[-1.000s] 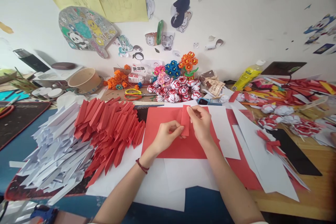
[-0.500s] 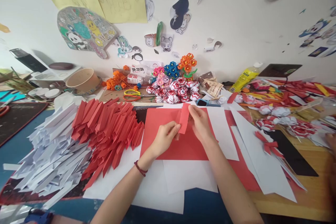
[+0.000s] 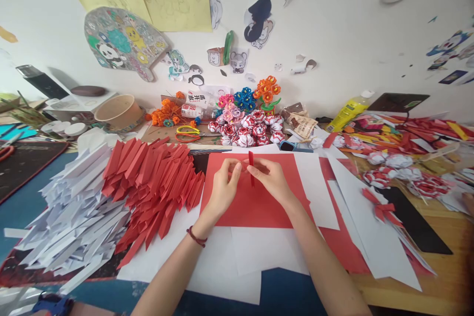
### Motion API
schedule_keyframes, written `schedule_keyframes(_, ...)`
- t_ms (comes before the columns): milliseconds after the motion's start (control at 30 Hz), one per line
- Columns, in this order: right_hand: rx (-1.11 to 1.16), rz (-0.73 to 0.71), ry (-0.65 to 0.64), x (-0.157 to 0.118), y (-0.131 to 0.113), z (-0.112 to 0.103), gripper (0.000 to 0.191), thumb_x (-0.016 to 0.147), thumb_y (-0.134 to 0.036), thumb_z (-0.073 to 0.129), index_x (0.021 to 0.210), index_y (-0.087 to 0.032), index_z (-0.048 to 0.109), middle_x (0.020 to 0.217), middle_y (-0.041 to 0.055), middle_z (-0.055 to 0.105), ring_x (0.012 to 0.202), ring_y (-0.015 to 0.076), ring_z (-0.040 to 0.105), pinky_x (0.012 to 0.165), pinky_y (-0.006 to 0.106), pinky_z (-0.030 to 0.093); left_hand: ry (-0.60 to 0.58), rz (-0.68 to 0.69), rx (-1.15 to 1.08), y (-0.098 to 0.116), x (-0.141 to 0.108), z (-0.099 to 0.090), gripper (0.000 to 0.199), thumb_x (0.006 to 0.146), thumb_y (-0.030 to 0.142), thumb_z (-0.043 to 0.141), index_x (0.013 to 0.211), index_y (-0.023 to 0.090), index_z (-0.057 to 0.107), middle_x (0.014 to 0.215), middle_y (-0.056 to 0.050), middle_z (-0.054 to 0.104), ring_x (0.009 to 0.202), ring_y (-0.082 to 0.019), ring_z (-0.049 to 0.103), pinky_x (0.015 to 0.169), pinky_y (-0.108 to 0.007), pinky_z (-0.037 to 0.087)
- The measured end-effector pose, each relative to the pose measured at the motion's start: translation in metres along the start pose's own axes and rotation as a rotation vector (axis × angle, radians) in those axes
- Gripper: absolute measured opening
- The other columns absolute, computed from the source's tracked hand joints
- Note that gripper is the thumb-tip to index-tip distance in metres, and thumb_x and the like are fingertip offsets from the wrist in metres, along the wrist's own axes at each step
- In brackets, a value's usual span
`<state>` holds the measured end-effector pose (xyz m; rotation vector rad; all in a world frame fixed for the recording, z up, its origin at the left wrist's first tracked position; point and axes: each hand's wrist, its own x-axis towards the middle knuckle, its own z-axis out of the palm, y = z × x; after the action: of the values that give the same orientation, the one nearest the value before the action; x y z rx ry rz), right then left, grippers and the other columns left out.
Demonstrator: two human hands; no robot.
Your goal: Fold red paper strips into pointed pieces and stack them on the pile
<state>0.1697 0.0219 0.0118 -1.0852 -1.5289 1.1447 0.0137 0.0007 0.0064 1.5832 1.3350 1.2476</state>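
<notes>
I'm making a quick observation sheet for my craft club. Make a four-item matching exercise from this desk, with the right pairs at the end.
Things:
1. narrow red piece
2. heap of white strips
3. yellow bottle
4. blue flowers

Places or states:
A. beside the pink flowers
B. held in the right hand
C. tilted, with a pale cap
D. left of the heap of red folded pieces in the picture

Right pairs: 1-B, 2-D, 3-C, 4-A
</notes>
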Motion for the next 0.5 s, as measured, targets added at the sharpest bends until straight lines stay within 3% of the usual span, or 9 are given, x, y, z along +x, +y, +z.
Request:
schedule_keyframes(200,-0.204,-0.066,-0.067,-0.004,0.003,0.008,0.033,0.085,-0.046,0.061,0.102,-0.020,0.070,0.085,0.0032,0.069,0.072,0.0174,0.058,0.063,0.028,0.043,0.112,0.001,0.111,0.001,0.003,-0.006,0.020,0.088,0.038,0.054,0.091,0.020,0.062,0.083,-0.001,0.067,0.066,-0.012,0.056,0.061,-0.022,0.040)
schedule_keyframes(367,-0.187,-0.050,-0.062,-0.005,0.004,0.009,0.036,0.092,-0.044,0.049,0.070,-0.017,0.059,0.062,-0.0023,0.051,0.058,0.0122,0.042,0.054,0.025,0.032,0.227,-0.023,0.186,-0.002,0.002,-0.007,0.017,0.087,0.035,0.055,0.086,0.020,0.063,0.077,0.000,0.067,0.066,-0.012,0.056,0.064,-0.023,0.040)
schedule_keyframes(500,-0.159,-0.025,-0.079,-0.006,0.004,0.016,0.037,0.089,-0.043,0.053,0.063,-0.018,0.046,0.060,-0.0040,0.040,0.057,0.0109,0.034,0.052,0.024,0.027,0.327,-0.017,0.318,0.000,-0.001,-0.009,0.016,0.087,0.035,0.056,0.088,0.021,0.064,0.080,0.000,0.068,0.067,-0.014,0.056,0.065,-0.025,0.039)
